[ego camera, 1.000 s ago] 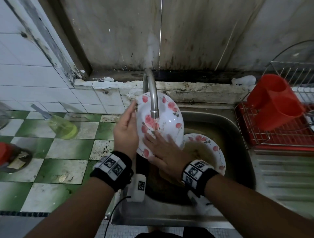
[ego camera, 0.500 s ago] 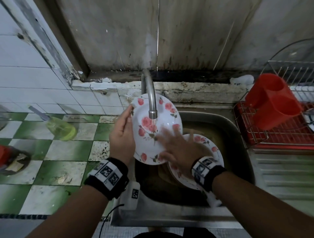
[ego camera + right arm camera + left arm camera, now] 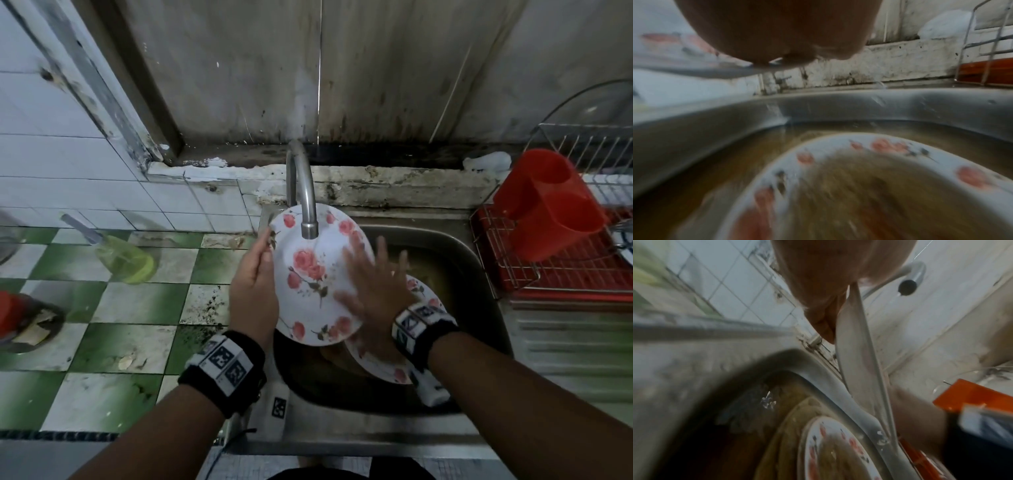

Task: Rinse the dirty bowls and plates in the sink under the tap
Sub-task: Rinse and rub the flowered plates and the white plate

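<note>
Under the tap (image 3: 307,205), our left hand (image 3: 253,291) grips the plate (image 3: 315,277); right hand (image 3: 373,284) rubs it, fingers spread; wet, it could slip.

No readable text, brand, number or sign in any view; only square black-and-white coded markers on wristbands (image 3: 224,359) and on white device (image 3: 279,407) at sink edge (patterns, not letters)

White round plate with pink-red rose print (image 3: 315,274); second white rose-print plate (image 3: 838,162); green-white checkered tile counter (image 3: 137,308); red plastic cutlery holder (image 3: 548,205); yellow-green liquid bottle (image 3: 126,260).
</note>
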